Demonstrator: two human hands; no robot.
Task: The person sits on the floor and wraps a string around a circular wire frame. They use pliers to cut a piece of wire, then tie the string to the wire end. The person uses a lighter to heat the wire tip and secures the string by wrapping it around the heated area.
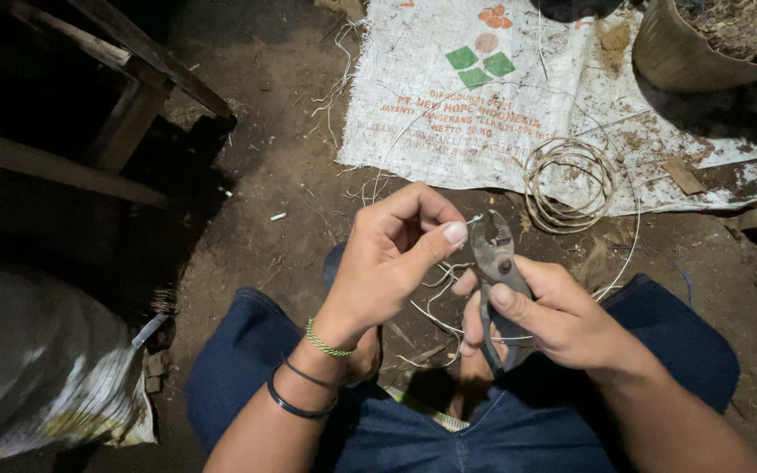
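**Wire end pinched at plier nose, person seated on dirt floor**

Left hand is curled, thumb and forefinger pinched shut on a short end of thin wire, held just left of the plier tips. Right hand is wrapped closed around the handles of the pliers, thumb on top. Pliers run near-vertical, nose up and away from the body, handles down toward the lap; nose looks slightly parted, hard to tell. Wire end lies crosswise to the plier axis, touching or just beside the nose. Left hand is nearer the wire. Loose strands trail below between the hands. Wire coil sits beyond on a woven sack, basket at top right.
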